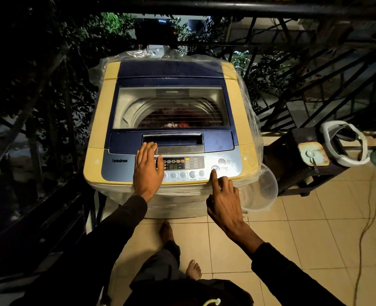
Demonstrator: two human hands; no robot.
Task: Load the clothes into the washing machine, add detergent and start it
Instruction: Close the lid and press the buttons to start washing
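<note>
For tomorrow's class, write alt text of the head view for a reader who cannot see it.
A person's right hand presses its forefinger on the start button of a top-loading washing machine, while the left hand rests flat on the control panel. The lid is closed, with reddish clothes showing through its window.

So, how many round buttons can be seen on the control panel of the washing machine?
7: power button and start button at the right, five in the bottom row. The left hand may hide more.
</note>
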